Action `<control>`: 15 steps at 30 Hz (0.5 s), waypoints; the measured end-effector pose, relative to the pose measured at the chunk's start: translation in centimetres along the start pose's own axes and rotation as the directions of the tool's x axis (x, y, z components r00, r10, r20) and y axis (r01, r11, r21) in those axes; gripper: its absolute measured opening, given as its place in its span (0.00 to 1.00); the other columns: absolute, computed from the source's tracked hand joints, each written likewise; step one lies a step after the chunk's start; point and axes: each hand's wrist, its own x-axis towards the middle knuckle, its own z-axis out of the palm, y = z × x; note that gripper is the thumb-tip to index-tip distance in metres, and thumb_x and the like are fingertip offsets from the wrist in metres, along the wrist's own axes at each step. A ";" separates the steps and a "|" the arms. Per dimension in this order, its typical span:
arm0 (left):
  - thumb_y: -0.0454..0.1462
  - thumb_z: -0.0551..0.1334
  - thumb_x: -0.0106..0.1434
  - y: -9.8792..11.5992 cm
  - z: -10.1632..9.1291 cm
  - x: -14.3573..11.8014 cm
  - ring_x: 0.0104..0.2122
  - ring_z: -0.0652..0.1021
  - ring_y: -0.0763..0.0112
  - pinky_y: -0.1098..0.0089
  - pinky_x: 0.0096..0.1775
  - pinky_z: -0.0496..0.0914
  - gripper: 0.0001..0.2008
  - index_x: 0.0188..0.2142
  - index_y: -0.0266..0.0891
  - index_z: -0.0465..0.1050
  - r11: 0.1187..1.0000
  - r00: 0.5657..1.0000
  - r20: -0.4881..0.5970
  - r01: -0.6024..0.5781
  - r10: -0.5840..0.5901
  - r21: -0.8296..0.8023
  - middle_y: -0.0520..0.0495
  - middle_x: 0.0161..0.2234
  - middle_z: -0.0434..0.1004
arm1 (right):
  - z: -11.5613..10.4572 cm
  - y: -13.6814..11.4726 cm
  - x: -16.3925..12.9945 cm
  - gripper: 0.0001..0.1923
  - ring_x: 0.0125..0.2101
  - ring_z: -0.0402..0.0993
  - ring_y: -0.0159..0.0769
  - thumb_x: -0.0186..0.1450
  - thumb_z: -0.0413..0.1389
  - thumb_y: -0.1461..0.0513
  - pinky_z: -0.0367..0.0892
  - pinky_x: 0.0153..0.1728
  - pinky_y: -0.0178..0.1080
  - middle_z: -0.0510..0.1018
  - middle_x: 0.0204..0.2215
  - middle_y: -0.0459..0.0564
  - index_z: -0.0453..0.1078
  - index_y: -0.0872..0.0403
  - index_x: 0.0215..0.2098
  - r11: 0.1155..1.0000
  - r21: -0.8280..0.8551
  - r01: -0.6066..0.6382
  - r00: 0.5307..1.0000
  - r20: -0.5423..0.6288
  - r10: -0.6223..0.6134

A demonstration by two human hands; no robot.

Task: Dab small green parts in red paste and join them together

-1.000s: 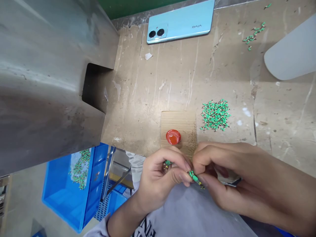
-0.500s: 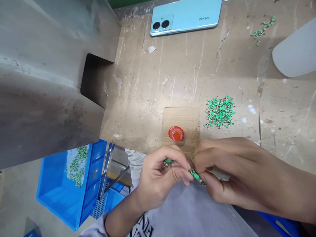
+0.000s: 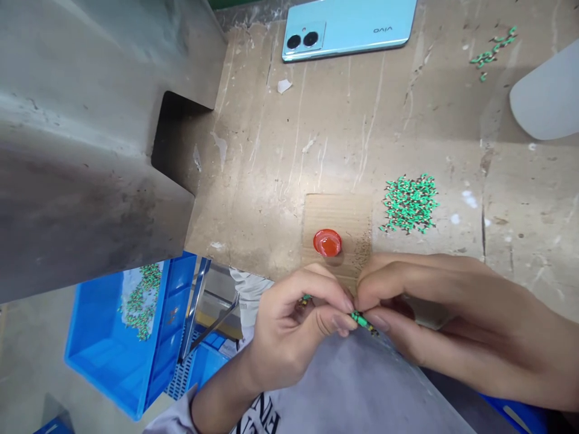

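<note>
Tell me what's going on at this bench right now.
A person sits at a worn cardboard-covered bench, pinching a small green part between the fingertips of the left hand and right hand, just off the bench edge. A small red cap sits close beyond the hands, a pile of tiny green pieces lies to its right, and a light blue phone lies face down at the far side. A blue plastic crate below holds more green pieces.

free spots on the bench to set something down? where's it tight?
Widest bare patch: mid-bench, between the phone, the grey machine housing and the green parts pile. Another lies right of that pile, below the white container. Crowded at the near edge: red cap, left hand and right hand pinching one green part.
</note>
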 end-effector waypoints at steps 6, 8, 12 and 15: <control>0.32 0.70 0.71 -0.1 -0.1 0.0 0.28 0.77 0.75 0.77 0.32 0.75 0.02 0.42 0.40 0.80 0.999 1.000 -0.001 0.025 -0.025 -0.023 0.50 0.32 0.77 | 0.1 -0.2 0.2 0.08 0.31 0.77 0.29 0.73 0.57 0.69 0.72 0.31 0.32 0.82 0.35 0.43 0.73 0.49 0.41 1.000 -0.018 -0.015 1.000 -0.003 0.015; 0.31 0.70 0.70 -0.3 -0.1 -0.1 0.28 0.77 0.76 0.77 0.32 0.75 0.03 0.42 0.40 0.80 0.998 0.999 0.007 0.034 -0.033 -0.044 0.50 0.33 0.77 | 0.1 -0.3 0.4 0.08 0.30 0.76 0.28 0.73 0.56 0.70 0.72 0.31 0.31 0.82 0.34 0.43 0.72 0.50 0.41 1.000 -0.022 0.011 1.000 -0.007 -0.011; 0.29 0.70 0.69 -0.5 -0.3 -0.2 0.29 0.77 0.76 0.78 0.33 0.74 0.05 0.43 0.39 0.79 0.996 0.999 0.031 0.020 -0.017 -0.090 0.50 0.34 0.76 | -0.1 -0.4 0.5 0.08 0.30 0.75 0.25 0.72 0.56 0.71 0.71 0.32 0.27 0.80 0.32 0.42 0.73 0.53 0.43 0.996 -0.011 0.084 0.996 -0.015 -0.084; 0.28 0.70 0.69 -0.5 -0.3 -0.3 0.29 0.77 0.78 0.79 0.33 0.74 0.06 0.43 0.38 0.79 0.995 0.999 0.043 0.016 -0.011 -0.097 0.50 0.35 0.76 | 0.0 -0.3 0.5 0.08 0.30 0.74 0.25 0.72 0.56 0.70 0.71 0.32 0.27 0.79 0.32 0.43 0.74 0.54 0.43 0.996 -0.022 0.090 0.996 0.002 -0.090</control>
